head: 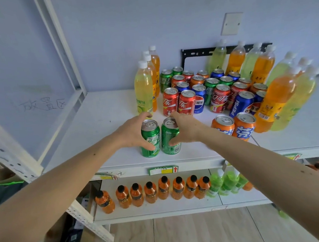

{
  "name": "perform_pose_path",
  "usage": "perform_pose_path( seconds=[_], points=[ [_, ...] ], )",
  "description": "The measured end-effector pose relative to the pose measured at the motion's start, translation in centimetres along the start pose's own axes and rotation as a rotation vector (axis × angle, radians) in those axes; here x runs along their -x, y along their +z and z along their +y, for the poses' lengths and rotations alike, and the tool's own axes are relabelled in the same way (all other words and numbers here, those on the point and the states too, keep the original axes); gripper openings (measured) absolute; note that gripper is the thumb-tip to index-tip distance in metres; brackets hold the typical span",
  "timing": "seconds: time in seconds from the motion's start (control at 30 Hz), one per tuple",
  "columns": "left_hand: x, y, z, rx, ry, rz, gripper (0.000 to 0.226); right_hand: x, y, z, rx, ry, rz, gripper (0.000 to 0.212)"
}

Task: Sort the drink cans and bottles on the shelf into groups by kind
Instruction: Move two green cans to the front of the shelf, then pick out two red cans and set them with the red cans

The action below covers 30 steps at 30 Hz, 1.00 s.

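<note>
Two green Sprite cans stand upright side by side near the front edge of the white shelf (101, 125). My left hand (131, 131) grips the left green can (150, 140); my right hand (186, 128) grips the right green can (171, 137). Behind them stands a mixed cluster of cans: red Coca-Cola cans (170, 101), blue Pepsi cans (241, 104), more green cans (166, 80). Two orange Fanta cans (244, 126) stand at the front right. Yellow-green and orange bottles (143, 87) rise at the back left, with more bottles (278, 92) on the right.
The shelf's left half is bare up to a white metal frame (70, 66). A lower shelf holds a row of small orange bottles (151, 193) and green bottles (224, 184). A cardboard box (68, 237) sits on the wooden floor at the lower left.
</note>
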<state>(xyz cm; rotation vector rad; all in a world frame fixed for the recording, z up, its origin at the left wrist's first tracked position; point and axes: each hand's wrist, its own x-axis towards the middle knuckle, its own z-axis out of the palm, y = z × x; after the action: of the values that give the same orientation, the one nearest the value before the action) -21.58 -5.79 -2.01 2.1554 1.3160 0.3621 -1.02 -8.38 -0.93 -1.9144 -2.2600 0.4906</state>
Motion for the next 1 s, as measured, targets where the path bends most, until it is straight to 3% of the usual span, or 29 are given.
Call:
perform_pose_path(
  seconds=[0.13,0.23,0.37,0.53,0.7,0.87,1.0],
  points=[
    [-0.6,-2.1,0.8,0.064,-0.004,-0.045,0.105,0.3,-2.4,0.8,0.002,0.010,-0.126,0.103],
    [-2.0,-4.5,2.4,0.170,0.030,-0.008,0.090,0.3,-5.4,2.4,0.006,0.034,-0.119,0.093],
    [-5.9,-5.5,5.1,0.202,0.081,0.087,0.077,-1.6,-8.3,5.1,0.114,0.119,0.028,0.085],
    [-12.6,-2.6,7.0,-0.003,0.102,0.053,0.098,-5.9,-8.4,7.2,0.056,0.171,0.054,0.108],
    [-17.7,0.1,6.0,-0.158,-0.005,0.014,0.126,-10.8,-6.8,9.1,0.088,0.177,-0.013,0.120],
    [-19.7,1.3,4.8,-0.153,-0.055,0.057,0.123,-11.3,-6.1,10.1,0.132,0.177,-0.081,0.096],
    [-20.4,1.8,3.7,-0.170,-0.035,0.106,0.105,-11.6,-4.9,10.6,-0.003,0.158,0.002,0.083]
  ],
)
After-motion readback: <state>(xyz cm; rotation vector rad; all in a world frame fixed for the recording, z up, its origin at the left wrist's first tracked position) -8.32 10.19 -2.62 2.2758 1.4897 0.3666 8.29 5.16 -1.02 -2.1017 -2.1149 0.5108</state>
